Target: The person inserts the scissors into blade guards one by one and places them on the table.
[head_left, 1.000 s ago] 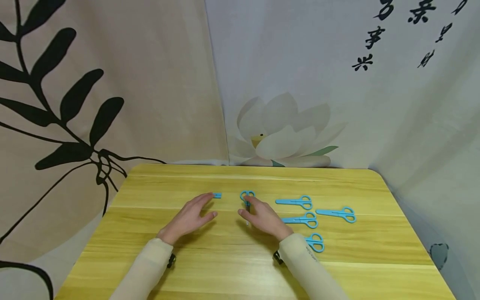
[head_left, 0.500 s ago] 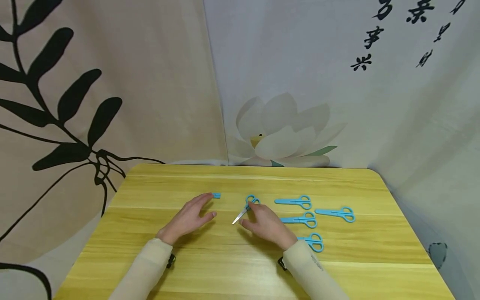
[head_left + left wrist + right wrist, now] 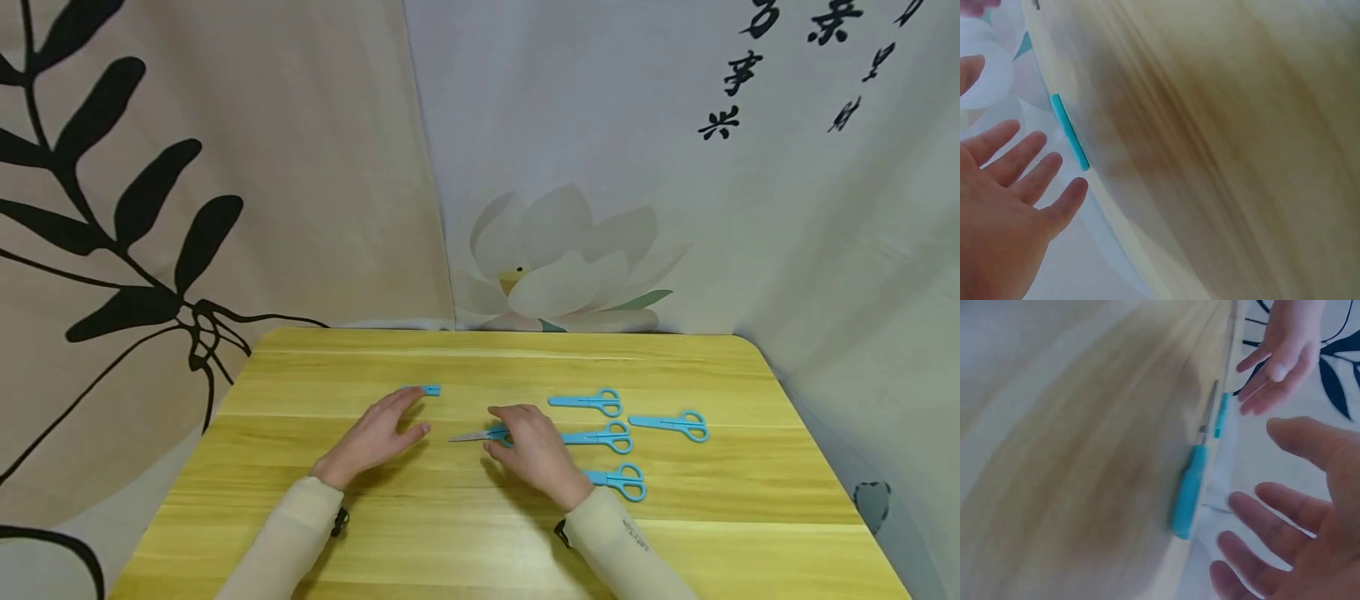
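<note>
A pair of blue-handled scissors [image 3: 470, 437] lies on the table with its bare metal blades pointing left. My right hand [image 3: 537, 452] hovers over its handles, partly hiding them. In the right wrist view the fingers are spread, apart from the scissors [image 3: 1189, 495], holding nothing. Further left, a small blue blade cover [image 3: 432, 390] lies flat near the back of the table. My left hand [image 3: 377, 435] is beside it with relaxed fingers and covers part of it in the head view. From the left wrist, the cover [image 3: 1070, 132] shows just beyond the fingertips.
Several blue scissors with covered blades lie to the right: one at the back [image 3: 588, 402], one far right [image 3: 671, 423], one in the middle [image 3: 600, 437] and one nearer [image 3: 626, 482], partly behind the right hand. A patterned curtain [image 3: 337, 167] hangs behind the wooden table [image 3: 450, 533].
The uncovered scissors have turned from handles pointing away to lying sideways, blades to the left. My right hand turned them and its fingers are now off them. My left hand has stayed put.
</note>
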### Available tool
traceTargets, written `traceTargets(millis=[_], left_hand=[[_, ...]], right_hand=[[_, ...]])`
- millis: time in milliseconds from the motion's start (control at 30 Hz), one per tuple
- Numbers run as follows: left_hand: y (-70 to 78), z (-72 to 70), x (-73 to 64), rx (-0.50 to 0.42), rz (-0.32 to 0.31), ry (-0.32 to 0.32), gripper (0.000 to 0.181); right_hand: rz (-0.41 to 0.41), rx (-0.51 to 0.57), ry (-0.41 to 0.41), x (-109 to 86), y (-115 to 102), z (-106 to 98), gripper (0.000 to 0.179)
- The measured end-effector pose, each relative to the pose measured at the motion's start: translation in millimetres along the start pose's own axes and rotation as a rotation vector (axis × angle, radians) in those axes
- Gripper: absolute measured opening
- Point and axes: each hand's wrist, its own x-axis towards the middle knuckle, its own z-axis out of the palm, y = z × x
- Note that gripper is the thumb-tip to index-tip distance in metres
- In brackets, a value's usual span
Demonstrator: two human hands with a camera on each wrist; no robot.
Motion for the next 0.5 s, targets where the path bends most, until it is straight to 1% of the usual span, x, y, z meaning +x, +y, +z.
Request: traceTargets(millis=[67,200,267,333,500], left_hand=[[-0.3,0.7,0.5,0.0,0.0,-0.004,0.068],[-0.4,1.7,1.9,-0.004,0.0,-0.009,0.068],[-0.3,1.9,2.1,-0.003,0.001,-0.008,0.068],[0.0,2.0,2.2,-0.001,0.002,-0.006,0.068],[0.9,1.3,3.5,-0.002,0.003,-0.008,0.068]], right_hand=[[0.014,0.041,-0.006,5.5,4.5,3.2,0.047],[0.062,0.14,-0.051,11.4,11.4,9.4,0.045],[0.07,0.158,-0.063,12.5,13.7,12.3,0.043],[0.06,0.149,-0.064,13.2,15.6,15.0,0.04],[0.03,0.078,-0.046,15.2,16.6,18.1,0.03]])
